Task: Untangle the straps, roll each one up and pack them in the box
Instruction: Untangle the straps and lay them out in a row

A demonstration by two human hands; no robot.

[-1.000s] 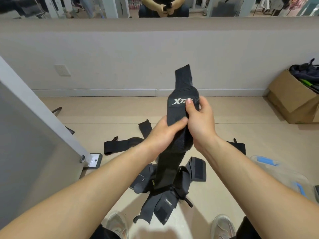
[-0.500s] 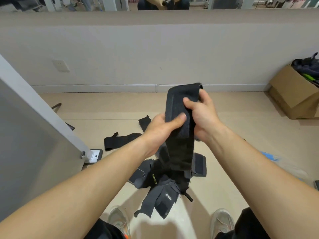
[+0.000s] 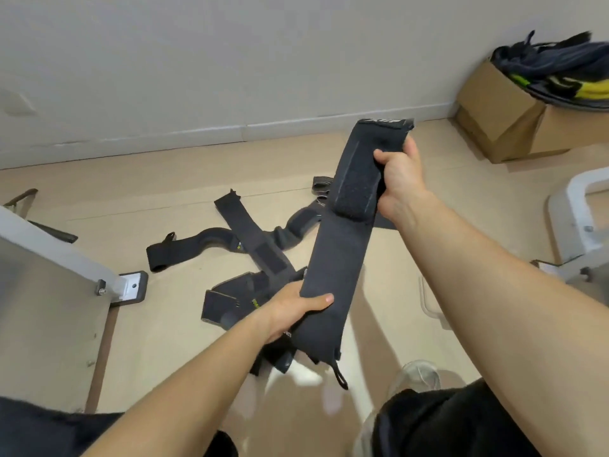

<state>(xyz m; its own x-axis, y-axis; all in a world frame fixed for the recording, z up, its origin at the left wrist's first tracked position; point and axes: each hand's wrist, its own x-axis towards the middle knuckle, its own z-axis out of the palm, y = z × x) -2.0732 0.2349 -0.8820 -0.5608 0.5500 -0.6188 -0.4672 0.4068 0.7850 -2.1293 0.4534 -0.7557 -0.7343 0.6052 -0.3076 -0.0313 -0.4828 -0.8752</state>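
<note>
No text can be read clearly. The held strap has a white logo at its top end, too blurred to read. A floor strap bears tiny yellow-green print, also illegible.

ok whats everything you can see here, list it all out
held strap: one, black, stretched slantwise between both hands
floor straps: several, exact count unclear, black, tangled heap on the beige floor behind the held strap
cardboard box: one, brown, far right by the wall
gear: a heap, dark with yellow, in the top of the cardboard box
panel stand: one, grey with a white rail, left side, foot plate on the floor
white frame: one, white, right edge
clear plastic rim: one, see-through, on the floor beside the right forearm, mostly hidden
shoe: one, light, bottom, right of centre
left hand: one, grips the strap's lower part
right hand: one, grips its upper end
</note>
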